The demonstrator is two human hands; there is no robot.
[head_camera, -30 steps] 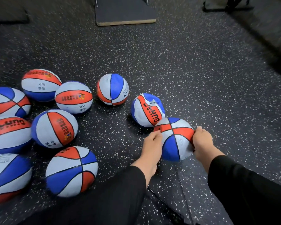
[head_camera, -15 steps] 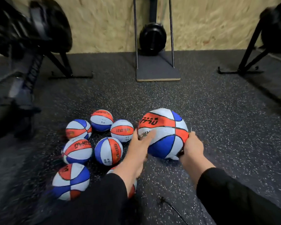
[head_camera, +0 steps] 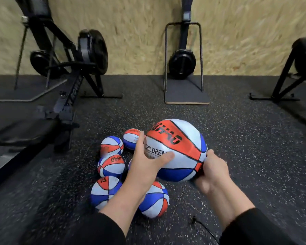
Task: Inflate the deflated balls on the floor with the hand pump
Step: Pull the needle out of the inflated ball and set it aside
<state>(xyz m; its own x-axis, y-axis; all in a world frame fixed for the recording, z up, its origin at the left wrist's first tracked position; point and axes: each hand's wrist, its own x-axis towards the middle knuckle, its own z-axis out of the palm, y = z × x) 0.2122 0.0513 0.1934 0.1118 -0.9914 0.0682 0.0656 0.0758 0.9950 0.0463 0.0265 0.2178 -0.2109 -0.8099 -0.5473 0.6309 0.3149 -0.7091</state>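
Balls (head_camera: pixel 111 167) crowd the floor (head_camera: pixel 254 156) beneath the held ball (head_camera: pixel 177 151).

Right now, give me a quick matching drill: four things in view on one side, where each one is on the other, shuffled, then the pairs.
Things
1. left hand
2. right hand
3. held ball
4. platform with metal frame

Places
A. on the floor by the far wall
B. lifted between both hands, off the floor
C. on the held ball's left side, thumb across the white panel
D. at the held ball's lower right edge

Pairs: 1-C, 2-D, 3-B, 4-A
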